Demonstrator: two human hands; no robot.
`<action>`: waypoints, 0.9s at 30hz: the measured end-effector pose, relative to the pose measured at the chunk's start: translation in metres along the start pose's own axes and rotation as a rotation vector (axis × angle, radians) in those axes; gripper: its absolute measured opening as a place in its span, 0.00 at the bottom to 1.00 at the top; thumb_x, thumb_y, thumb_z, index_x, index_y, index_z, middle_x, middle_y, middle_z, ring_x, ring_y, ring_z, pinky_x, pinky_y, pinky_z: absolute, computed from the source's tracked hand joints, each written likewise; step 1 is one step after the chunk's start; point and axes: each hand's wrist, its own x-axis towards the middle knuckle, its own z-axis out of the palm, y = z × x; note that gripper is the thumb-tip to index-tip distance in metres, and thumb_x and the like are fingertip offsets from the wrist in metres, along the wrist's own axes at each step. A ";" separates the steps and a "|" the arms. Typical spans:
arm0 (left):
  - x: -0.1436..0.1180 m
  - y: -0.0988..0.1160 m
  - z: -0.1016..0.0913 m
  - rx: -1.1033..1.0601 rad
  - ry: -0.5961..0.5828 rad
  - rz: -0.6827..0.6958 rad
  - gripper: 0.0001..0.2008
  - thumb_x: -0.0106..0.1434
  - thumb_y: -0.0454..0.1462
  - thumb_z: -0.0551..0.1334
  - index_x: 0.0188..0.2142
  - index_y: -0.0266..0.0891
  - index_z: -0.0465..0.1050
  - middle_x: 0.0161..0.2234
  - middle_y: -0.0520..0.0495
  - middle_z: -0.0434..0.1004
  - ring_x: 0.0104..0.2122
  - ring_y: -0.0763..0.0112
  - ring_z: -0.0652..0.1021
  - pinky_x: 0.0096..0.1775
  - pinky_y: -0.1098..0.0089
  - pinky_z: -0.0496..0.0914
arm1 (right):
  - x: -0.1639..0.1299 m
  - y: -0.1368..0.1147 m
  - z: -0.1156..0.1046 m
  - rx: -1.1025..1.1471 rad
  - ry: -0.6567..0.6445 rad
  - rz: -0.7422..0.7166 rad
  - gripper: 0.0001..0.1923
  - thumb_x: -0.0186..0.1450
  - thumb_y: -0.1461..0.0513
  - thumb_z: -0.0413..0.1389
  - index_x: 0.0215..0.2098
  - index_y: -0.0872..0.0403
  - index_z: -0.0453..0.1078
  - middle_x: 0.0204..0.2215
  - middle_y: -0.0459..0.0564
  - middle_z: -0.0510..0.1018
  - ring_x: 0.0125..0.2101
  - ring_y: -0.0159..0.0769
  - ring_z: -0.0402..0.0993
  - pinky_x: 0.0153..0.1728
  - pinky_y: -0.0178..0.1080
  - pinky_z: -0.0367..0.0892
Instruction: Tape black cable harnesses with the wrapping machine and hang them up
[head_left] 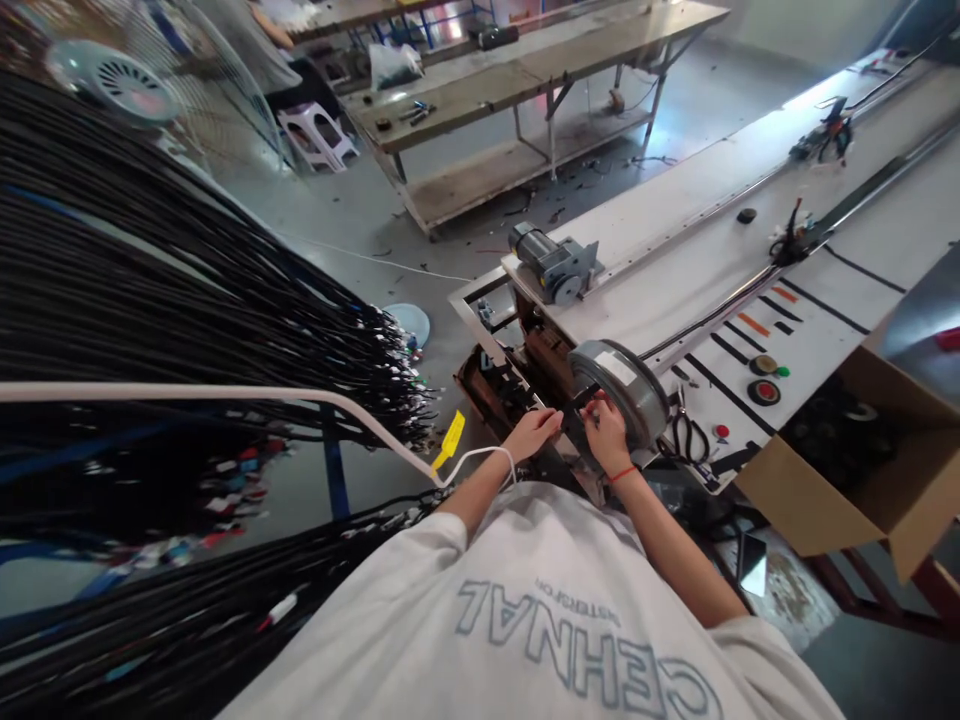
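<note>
Both hands meeting at the near end of a long white workbench (675, 270): left hand (534, 433) curled, fingertips pinching a black strap (576, 408); right hand (606, 432) closed on the same strap against a grey drum (621, 388). Just right, red and green buttons (765, 378) on the bench's near edge, then an open cardboard box (847, 470). Far left, hanging black cables (187, 330). Beyond, concrete floor (420, 200), wooden table (525, 70), fan (112, 80).

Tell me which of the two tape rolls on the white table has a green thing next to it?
The tape roll farther from the hands, with the tan centre; a green thing touches its right side. The nearer roll has a red centre.
</note>
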 end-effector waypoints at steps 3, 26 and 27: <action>0.002 -0.004 0.002 0.014 0.016 0.026 0.28 0.64 0.60 0.50 0.26 0.38 0.63 0.22 0.54 0.62 0.25 0.75 0.64 0.29 0.72 0.60 | -0.004 0.000 -0.003 -0.054 0.014 0.022 0.04 0.65 0.59 0.53 0.36 0.52 0.65 0.39 0.57 0.75 0.43 0.48 0.72 0.47 0.49 0.69; 0.005 -0.007 0.002 -0.003 -0.007 0.086 0.24 0.67 0.55 0.49 0.27 0.38 0.64 0.20 0.55 0.60 0.23 0.75 0.63 0.28 0.72 0.58 | -0.012 -0.003 -0.008 -0.056 0.116 -0.114 0.07 0.63 0.59 0.55 0.28 0.52 0.66 0.45 0.60 0.73 0.48 0.50 0.69 0.51 0.52 0.64; 0.005 -0.007 0.002 0.006 -0.008 0.089 0.24 0.67 0.54 0.49 0.27 0.38 0.64 0.21 0.55 0.61 0.23 0.75 0.63 0.28 0.72 0.58 | -0.013 -0.004 -0.010 -0.019 0.106 -0.101 0.06 0.63 0.58 0.54 0.29 0.52 0.66 0.43 0.59 0.73 0.46 0.49 0.70 0.49 0.51 0.66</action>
